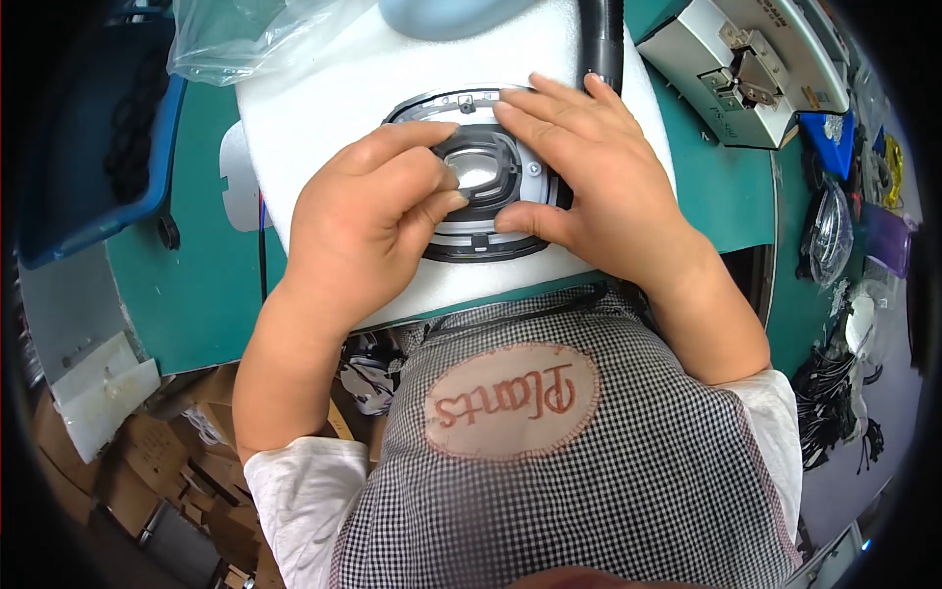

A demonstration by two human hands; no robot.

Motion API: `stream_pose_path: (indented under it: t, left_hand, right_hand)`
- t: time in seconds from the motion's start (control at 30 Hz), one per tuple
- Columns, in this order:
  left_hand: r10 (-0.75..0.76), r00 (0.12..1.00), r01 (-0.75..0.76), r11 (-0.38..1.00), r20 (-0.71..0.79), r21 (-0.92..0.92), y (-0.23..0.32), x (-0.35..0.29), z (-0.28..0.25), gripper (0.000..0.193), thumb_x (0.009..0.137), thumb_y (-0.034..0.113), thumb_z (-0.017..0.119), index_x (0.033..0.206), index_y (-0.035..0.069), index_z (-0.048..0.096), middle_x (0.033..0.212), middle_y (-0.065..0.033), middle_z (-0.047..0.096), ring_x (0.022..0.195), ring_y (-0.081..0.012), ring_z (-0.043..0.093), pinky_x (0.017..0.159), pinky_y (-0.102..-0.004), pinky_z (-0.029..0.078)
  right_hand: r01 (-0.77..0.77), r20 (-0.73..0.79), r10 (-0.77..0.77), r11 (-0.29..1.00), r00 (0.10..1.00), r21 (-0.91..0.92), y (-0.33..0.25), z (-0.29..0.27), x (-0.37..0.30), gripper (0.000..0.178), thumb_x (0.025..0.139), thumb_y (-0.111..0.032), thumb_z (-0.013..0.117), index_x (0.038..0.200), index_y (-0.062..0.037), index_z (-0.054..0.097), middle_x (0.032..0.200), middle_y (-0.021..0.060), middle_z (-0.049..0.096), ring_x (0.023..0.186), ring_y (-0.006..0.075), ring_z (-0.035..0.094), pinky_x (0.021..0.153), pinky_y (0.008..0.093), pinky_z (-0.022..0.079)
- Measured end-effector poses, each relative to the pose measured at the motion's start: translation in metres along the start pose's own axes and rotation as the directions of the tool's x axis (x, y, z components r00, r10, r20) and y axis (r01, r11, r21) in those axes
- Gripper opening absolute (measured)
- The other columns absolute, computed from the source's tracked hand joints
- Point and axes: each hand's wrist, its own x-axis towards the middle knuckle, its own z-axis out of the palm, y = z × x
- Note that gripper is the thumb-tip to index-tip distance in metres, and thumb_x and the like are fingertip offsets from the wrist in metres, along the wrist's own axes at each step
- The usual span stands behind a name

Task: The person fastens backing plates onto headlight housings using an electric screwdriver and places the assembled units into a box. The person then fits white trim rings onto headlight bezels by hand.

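A rounded grey-and-white plastic housing point(535, 187) with a dark rim lies flat on a white foam pad point(294, 118). At its middle sits a black oval ring point(498, 201) around a pale, shiny centre. My left hand point(368, 201) is closed, thumb and curled fingers pinching the ring's left side; the fingertips cover part of it. Spread across the housing's right side is my right hand point(603, 162), its fingers stretched out toward the upper edge and its thumb resting near the ring's lower right.
A black hose point(601, 44) and a light-blue rounded thing point(451, 15) are beyond the housing. Clear plastic bag point(255, 44) at upper left, blue crate point(162, 167) at far left. A white boxy machine point(746, 74) stands upper right on the green table point(186, 294); cables point(834, 393) hang lower right.
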Motion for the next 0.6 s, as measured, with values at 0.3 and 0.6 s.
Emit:
stream_pose_path:
  t: [0.3,0.6]
  left_hand:
    - [0.022,0.99,-0.038,0.993,0.142,0.109,0.01,0.008,-0.01,0.015,0.074,-0.005,0.069,0.083,0.004,0.061,0.107,-0.0121,0.065,0.078,-0.0241,0.064,0.066,-0.0302,0.051]
    - [-0.004,0.969,-0.021,0.995,0.248,0.095,0.016,0.016,-0.021,0.017,0.073,-0.008,0.067,0.084,0.002,0.058,0.107,-0.0119,0.065,0.077,-0.0237,0.063,0.066,-0.0301,0.05]
  right_hand:
    - [-0.027,0.046,0.027,1.0,0.999,0.005,0.002,0.001,-0.002,0.077,0.062,-0.036,0.08,0.13,-0.0083,0.055,0.133,0.009,0.056,0.129,0.0287,0.047,0.113,0.0499,0.028]
    - [-0.013,-0.001,0.013,1.0,1.0,0.001,0.003,0.003,-0.003,0.067,0.066,-0.03,0.081,0.123,-0.0043,0.059,0.127,0.0114,0.059,0.126,0.0265,0.05,0.113,0.0467,0.029]
